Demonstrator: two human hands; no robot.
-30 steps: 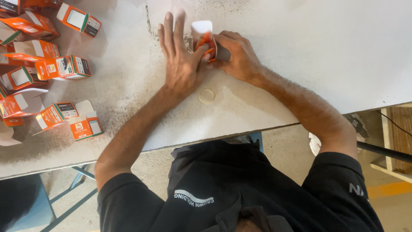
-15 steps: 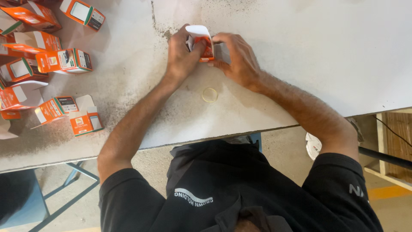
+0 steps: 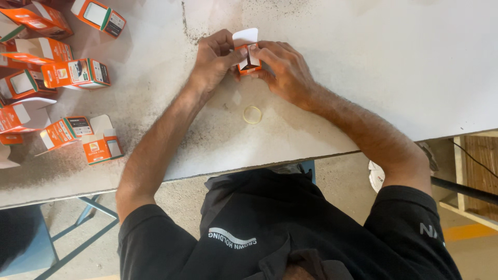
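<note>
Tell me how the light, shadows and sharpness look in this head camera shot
Head view: even, soft light, no glare on the white table; faint shadows under the left hand and right hand around the small orange box; the rubber band and the orange boxes at left are sharp; slight wide-angle bending at the edges.

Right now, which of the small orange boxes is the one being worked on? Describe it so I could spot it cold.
Start at the white table and follow both forearms up to where the left hand and right hand meet. The small orange box is pinched between them, white flap standing up. Unlike the orange boxes scattered at the table's left end, it alone is held, with a rubber band lying just below it.
</note>
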